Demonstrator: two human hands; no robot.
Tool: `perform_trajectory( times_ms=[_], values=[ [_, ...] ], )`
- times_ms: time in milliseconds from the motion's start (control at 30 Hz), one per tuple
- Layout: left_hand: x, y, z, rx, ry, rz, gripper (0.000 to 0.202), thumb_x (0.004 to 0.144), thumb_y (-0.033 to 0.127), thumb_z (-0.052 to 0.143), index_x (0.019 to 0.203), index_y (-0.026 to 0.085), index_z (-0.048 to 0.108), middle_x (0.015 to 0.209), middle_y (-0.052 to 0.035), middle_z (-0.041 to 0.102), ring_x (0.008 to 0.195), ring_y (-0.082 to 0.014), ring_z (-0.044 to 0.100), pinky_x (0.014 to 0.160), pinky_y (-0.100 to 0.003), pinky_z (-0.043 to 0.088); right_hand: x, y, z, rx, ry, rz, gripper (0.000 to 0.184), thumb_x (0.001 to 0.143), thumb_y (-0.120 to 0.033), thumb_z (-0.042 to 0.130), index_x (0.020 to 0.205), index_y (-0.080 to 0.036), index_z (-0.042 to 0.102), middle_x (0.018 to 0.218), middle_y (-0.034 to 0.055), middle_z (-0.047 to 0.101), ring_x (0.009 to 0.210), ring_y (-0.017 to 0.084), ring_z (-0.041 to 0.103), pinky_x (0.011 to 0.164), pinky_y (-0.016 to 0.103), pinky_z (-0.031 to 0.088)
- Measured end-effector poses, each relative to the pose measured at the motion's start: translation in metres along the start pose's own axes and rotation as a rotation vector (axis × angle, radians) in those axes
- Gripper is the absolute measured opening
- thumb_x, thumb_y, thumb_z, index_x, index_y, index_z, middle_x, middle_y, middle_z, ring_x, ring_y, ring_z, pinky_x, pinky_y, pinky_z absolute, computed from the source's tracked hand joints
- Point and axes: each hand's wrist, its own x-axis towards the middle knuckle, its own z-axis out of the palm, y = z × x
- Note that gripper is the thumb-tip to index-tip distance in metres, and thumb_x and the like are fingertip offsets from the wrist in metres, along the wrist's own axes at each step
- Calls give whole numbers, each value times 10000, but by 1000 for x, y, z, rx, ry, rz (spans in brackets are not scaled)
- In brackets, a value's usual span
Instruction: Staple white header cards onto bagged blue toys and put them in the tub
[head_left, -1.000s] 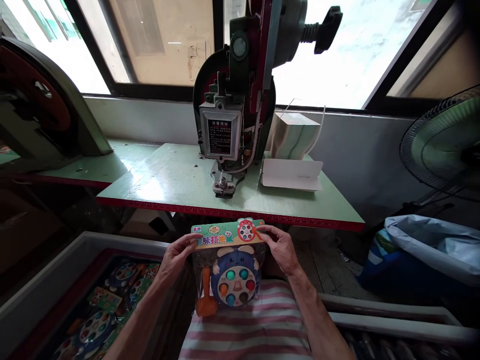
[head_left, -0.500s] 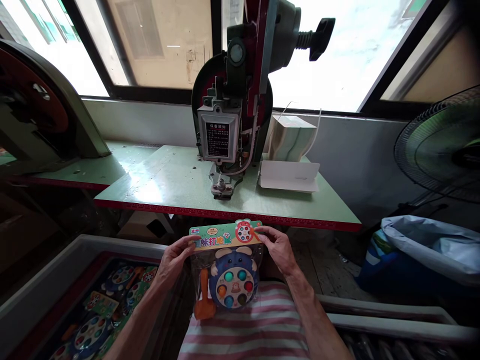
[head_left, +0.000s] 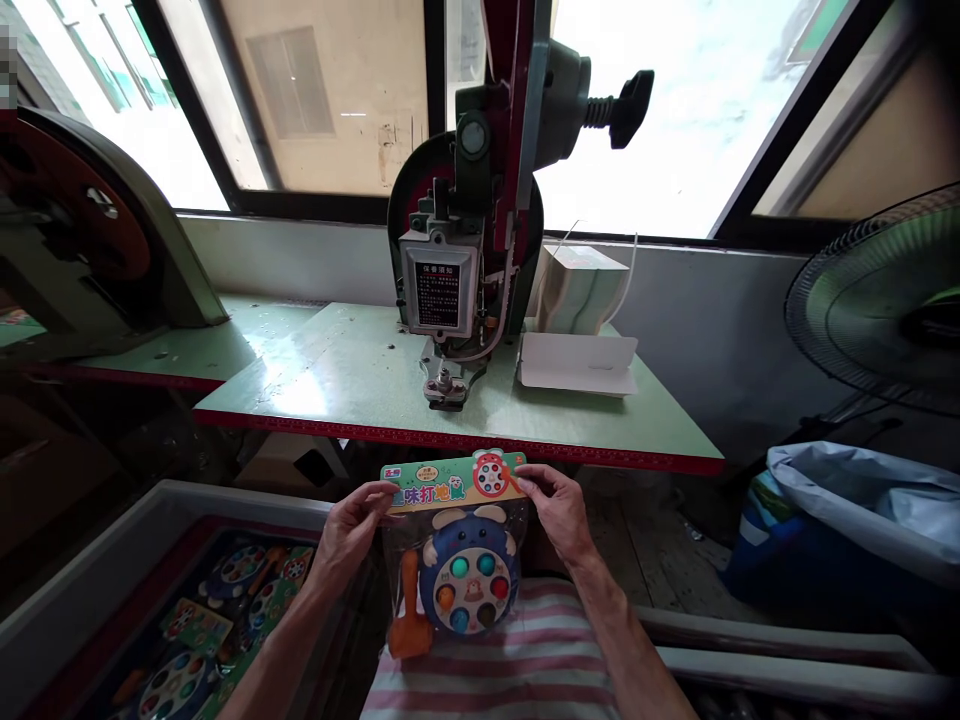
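Note:
A bagged toy (head_left: 469, 570) hangs upright in front of my lap: a blue animal-shaped disc with several coloured buttons, beside an orange toy hammer (head_left: 410, 610), in a clear bag. Across the bag's top runs a printed header card (head_left: 450, 484), green and tan. My left hand (head_left: 356, 525) pinches the card's left end between thumb and fingers. At the card's right end my right hand (head_left: 559, 510) pinches it the same way. Just beyond the card is the front edge of the green table (head_left: 337, 385). The stapling-type machine (head_left: 442, 300) stands on it.
To the left, a grey bin (head_left: 169, 500) holds several similar bagged toys (head_left: 176, 685). A stack of cards (head_left: 581, 290) sits behind a white folded card holder (head_left: 577, 362) on the table. At right are a fan (head_left: 885, 300), a blue sack (head_left: 780, 540) and a pale crate rim (head_left: 795, 665).
The view has tilted slightly upward, so everything sits a little lower in the picture. Both hands keep their pinch on the header card, and the bagged toy hangs as before.

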Motion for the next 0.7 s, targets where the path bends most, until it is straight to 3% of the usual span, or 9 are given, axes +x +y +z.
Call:
perform_trajectory(
  times_ms=[133, 267, 433, 700],
  values=[
    [5, 15, 7, 56, 35, 53, 310, 806, 473, 767, 964, 207, 747, 763, -8, 725, 671, -228, 736, 623, -290, 564, 8, -3, -1, 9, 63, -49, 221, 768, -414, 797, 894, -234, 784, 893, 48, 780, 852, 246, 719, 753, 345, 585],
    [27, 35, 20, 28, 40, 133, 249, 814, 430, 750, 927, 211, 711, 666, 18, 703, 571, -174, 659, 578, -264, 520, 30, -16, -4, 108, 124, -69, 275, 686, -420, 870, 857, -227, 776, 871, 47, 775, 838, 243, 708, 717, 332, 577],
    [76, 62, 37, 32, 10, 207, 241, 815, 408, 726, 933, 208, 660, 674, 10, 720, 574, -174, 659, 536, -251, 486, 73, -34, -6, 242, 183, -57, 366, 569, -430, 928, 810, -212, 761, 774, 36, 756, 718, 224, 688, 642, 331, 561],
    [167, 89, 57, 42, -36, 230, 292, 768, 399, 734, 887, 230, 528, 538, 32, 656, 449, -157, 606, 477, -254, 469, 139, -46, -8, 206, 235, -93, 390, 529, -456, 909, 759, -187, 746, 661, 35, 706, 586, 187, 621, 538, 313, 507]
  ],
)
